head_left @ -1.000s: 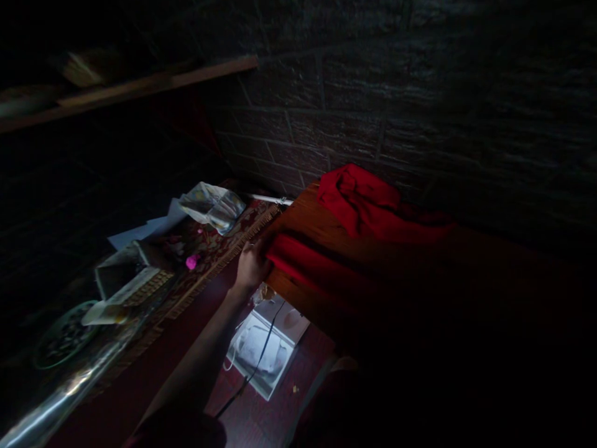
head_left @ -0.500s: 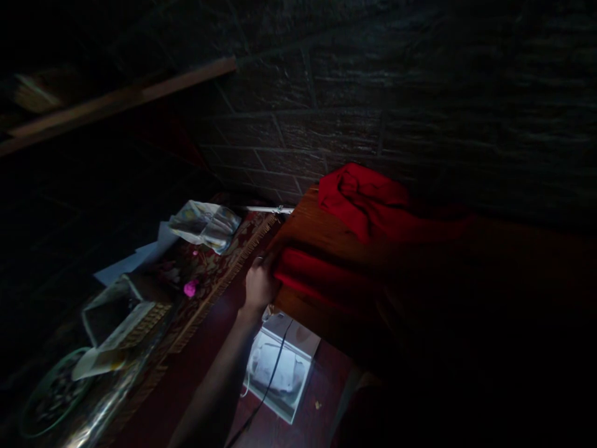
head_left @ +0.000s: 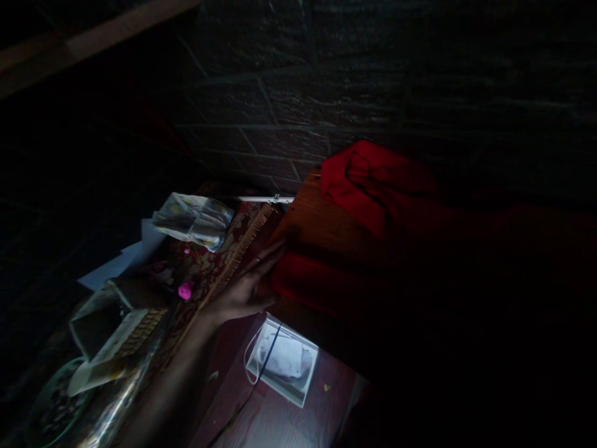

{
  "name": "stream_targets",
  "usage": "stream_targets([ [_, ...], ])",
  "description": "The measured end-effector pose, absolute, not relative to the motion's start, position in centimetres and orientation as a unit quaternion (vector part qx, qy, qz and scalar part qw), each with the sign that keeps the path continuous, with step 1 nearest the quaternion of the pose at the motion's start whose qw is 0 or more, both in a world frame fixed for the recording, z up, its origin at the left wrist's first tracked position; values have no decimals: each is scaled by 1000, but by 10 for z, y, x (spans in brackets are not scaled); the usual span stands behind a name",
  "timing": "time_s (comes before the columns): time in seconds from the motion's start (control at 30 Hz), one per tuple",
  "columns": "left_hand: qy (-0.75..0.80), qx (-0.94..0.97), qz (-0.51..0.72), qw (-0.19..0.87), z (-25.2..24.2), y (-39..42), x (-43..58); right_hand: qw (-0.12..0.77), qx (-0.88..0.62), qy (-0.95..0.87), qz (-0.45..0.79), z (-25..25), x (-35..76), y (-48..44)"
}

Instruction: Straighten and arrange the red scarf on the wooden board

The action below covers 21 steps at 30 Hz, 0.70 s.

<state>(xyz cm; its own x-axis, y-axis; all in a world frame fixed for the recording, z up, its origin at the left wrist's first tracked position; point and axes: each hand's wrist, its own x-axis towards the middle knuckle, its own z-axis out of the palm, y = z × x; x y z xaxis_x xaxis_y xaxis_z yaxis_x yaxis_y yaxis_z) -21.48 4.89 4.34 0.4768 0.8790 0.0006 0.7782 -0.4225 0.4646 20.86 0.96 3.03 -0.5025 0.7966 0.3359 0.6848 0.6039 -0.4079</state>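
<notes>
The scene is very dark. My left hand (head_left: 249,283) reaches forward with its fingers stretched out flat, touching the left end of a folded red cloth (head_left: 321,283) that lies on a wooden table (head_left: 312,214). A ring shows on one finger. A second, crumpled red cloth (head_left: 373,183) sits farther back on the same table, against the brick wall. My right hand is not in view.
Left of the table a patterned rug (head_left: 219,261) carries a crinkled plastic bag (head_left: 196,218), white papers (head_left: 116,267), a small pink object (head_left: 185,290), a woven box (head_left: 125,326) and a round dish (head_left: 51,404). A white packet with a black cord (head_left: 284,361) lies on the red floor below.
My left hand has gone from curled at the folded cloth's end to fingers stretched flat against it. The camera has swung down and slightly left.
</notes>
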Motion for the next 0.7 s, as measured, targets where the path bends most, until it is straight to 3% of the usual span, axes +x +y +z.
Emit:
stream_targets([
  [0.13,504,798,153,293,54,69,-229,245,-401,-872,137,32,166,42],
  [0.4,490,782,245,298,30,96,-222,237,-413,-861,178,6,104,81],
  [0.7,498,786,193,311,37,107,-218,289,-443,-811,250,1,107,81],
])
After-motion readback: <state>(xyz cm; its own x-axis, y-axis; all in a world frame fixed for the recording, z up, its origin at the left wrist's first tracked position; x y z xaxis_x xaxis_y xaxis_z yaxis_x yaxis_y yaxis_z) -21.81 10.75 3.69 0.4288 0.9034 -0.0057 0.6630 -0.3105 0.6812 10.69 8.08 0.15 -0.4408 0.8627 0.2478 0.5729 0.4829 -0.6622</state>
